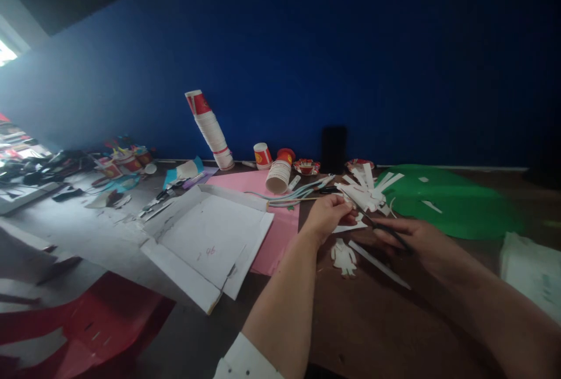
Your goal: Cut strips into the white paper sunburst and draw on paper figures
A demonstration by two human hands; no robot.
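My right hand (416,241) is closed around the dark handles of a pair of scissors (397,234). The blades point left toward my left hand (328,216). Thumb and fingers of my left hand are pinched on a small piece of white paper, mostly hidden by the fingers. Just below, a white paper doll cutout (344,258) lies flat on the dark table. A long white paper strip (380,264) lies slantwise beside the doll. Beyond my hands stands a cluster of fanned white paper strips (370,192).
A white open box lid (193,244) lies to the left, partly over a pink sheet (280,238). Green paper (451,203) spreads at the right. A tall leaning stack of paper cups (210,130) and a dark phone-like slab (333,150) stand by the blue wall.
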